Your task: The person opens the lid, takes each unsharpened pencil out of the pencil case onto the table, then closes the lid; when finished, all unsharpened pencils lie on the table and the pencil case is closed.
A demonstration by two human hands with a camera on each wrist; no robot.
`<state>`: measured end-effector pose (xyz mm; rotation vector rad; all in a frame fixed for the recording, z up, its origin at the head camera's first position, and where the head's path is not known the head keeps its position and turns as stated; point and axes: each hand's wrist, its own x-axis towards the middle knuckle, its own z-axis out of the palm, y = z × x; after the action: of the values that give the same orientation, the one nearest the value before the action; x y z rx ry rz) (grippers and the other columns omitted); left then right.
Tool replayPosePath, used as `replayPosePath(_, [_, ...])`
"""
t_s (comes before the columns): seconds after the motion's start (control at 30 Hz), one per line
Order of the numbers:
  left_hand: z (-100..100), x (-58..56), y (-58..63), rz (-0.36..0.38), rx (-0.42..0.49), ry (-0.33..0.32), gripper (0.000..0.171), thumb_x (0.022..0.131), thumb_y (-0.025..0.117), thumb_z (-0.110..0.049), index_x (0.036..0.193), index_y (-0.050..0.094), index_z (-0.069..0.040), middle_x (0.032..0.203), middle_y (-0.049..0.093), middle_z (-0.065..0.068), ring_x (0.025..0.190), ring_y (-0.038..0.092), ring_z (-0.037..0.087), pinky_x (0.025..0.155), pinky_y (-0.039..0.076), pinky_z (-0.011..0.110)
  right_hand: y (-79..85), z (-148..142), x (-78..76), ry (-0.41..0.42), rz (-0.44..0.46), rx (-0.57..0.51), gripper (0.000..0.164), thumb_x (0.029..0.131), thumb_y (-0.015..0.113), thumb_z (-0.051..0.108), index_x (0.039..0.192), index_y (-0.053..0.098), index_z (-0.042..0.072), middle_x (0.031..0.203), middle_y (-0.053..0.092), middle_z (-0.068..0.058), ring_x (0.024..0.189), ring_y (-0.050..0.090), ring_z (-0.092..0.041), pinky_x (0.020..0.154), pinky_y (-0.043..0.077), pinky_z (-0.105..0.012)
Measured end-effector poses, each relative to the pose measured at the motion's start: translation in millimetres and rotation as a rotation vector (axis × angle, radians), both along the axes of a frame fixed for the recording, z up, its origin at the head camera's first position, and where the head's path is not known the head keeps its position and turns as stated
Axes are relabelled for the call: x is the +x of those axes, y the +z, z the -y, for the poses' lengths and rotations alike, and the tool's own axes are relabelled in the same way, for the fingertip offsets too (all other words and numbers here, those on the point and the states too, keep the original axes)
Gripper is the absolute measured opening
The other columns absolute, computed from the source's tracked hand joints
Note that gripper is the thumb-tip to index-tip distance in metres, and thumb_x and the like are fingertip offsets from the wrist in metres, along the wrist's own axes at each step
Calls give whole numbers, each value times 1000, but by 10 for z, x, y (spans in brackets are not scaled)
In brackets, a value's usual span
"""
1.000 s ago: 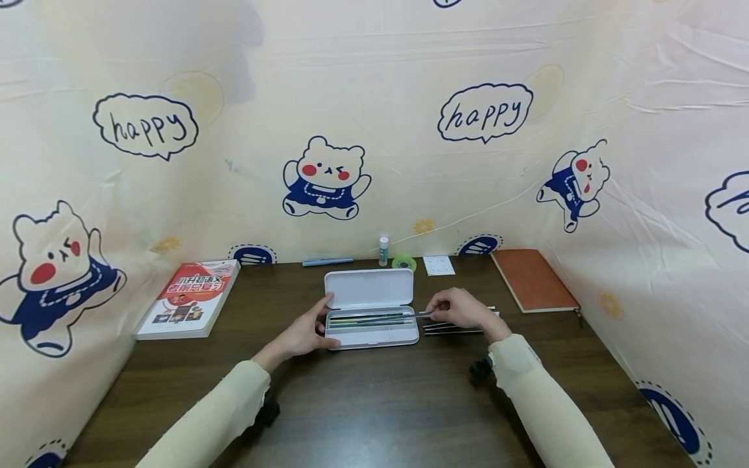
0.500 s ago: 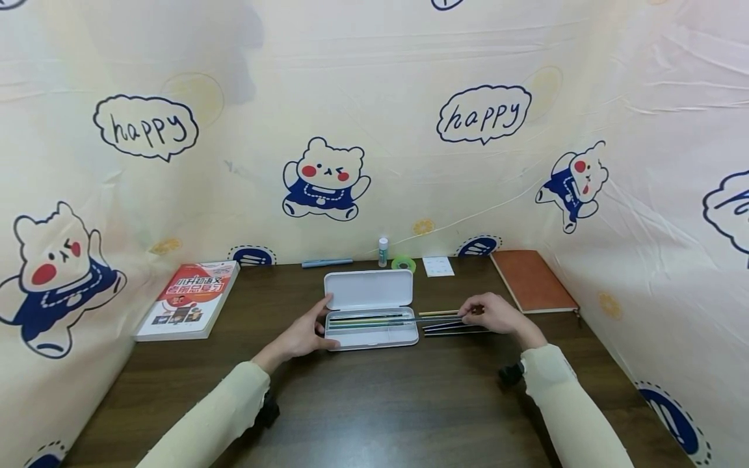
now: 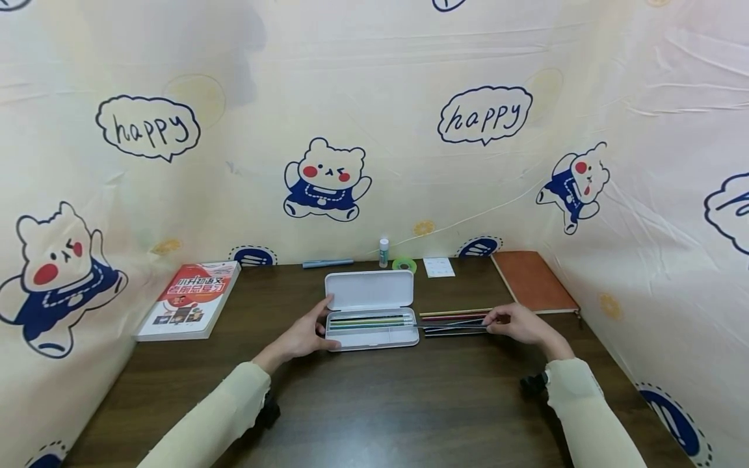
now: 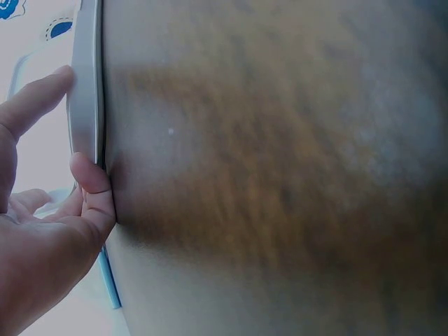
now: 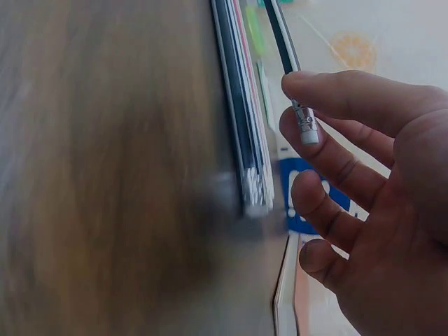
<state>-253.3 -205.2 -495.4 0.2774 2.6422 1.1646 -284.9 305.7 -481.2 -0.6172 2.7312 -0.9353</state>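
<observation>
An open white pencil case (image 3: pixel 358 338) lies on the table, its lid leaning back. Several pencils (image 3: pixel 368 320) fill its rear compartment. My left hand (image 3: pixel 301 335) holds the case by its left end, thumb at the front edge and a finger up by the hinge. With thumb and fingertips, my right hand (image 3: pixel 517 323) pinches a dark striped pencil (image 5: pixel 281 38) near its white eraser end; the other fingers are loosely bent. That pencil reaches left to the case's right edge. Below it a row of loose pencils (image 5: pixel 241 105) lies beside the case.
Behind the case stand a glue stick (image 3: pixel 383 252), a roll of green tape (image 3: pixel 404 264), a blue pen (image 3: pixel 328 262) and a white paper slip (image 3: pixel 439 266). A thick book (image 3: pixel 190 299) lies at left, a brown notebook (image 3: pixel 534 281) at right. A patterned cloth backs the table.
My right hand has moved right and slightly toward me, drawing the pencil out of the case to over the loose row. My left hand stays on the case.
</observation>
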Motion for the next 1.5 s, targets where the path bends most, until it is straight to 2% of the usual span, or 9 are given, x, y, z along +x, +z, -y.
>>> replayPosePath(0.17, [4, 4, 1, 6, -6, 0, 112, 78, 86, -30, 162, 12, -25, 146, 48, 15, 97, 51, 18, 84, 42, 33, -31, -117, 35, 10, -3, 10, 6, 93, 71, 19, 97, 75, 17, 99, 73, 1, 85, 60, -12, 75, 49, -26])
replayPosePath(0.4, [-3, 3, -3, 16, 0, 6, 111, 79, 86, -29, 162, 12, -26, 146, 48, 14, 97, 50, 19, 84, 42, 32, -76, -198, 60, 7, 42, 24, 6, 92, 71, 20, 97, 75, 19, 98, 74, 2, 85, 61, -9, 75, 49, -26])
replayPosePath(0.77, [4, -21, -12, 6, -2, -10, 111, 79, 86, -30, 162, 12, -26, 146, 48, 14, 97, 50, 19, 84, 41, 33, -108, -225, 53, 6, 13, 38, 5, 89, 75, 18, 93, 77, 20, 96, 75, 2, 87, 63, -10, 75, 50, -26])
replayPosePath(0.97, [-9, -10, 1, -3, -13, -12, 111, 79, 86, -29, 162, 12, -25, 144, 49, 14, 96, 50, 18, 84, 41, 33, -111, -213, 43, -8, 5, 51, 8, 87, 75, 15, 93, 78, 20, 98, 75, 2, 94, 65, -15, 80, 51, -29])
replayPosePath(1.2, [-20, -17, -2, -9, -19, -9, 110, 80, 85, -29, 162, 12, -25, 145, 49, 14, 97, 51, 18, 85, 41, 32, -96, -180, 41, -10, 9, 37, 6, 88, 75, 16, 93, 77, 17, 95, 75, 1, 86, 63, -10, 75, 49, -26])
replayPosePath(1.5, [-4, -3, -3, -1, -24, -7, 110, 80, 85, -30, 162, 12, -25, 145, 48, 15, 97, 51, 19, 84, 41, 32, -31, 47, -34, -44, -14, 33, 13, 92, 71, 21, 103, 75, 15, 96, 73, 1, 84, 59, -13, 75, 49, -30])
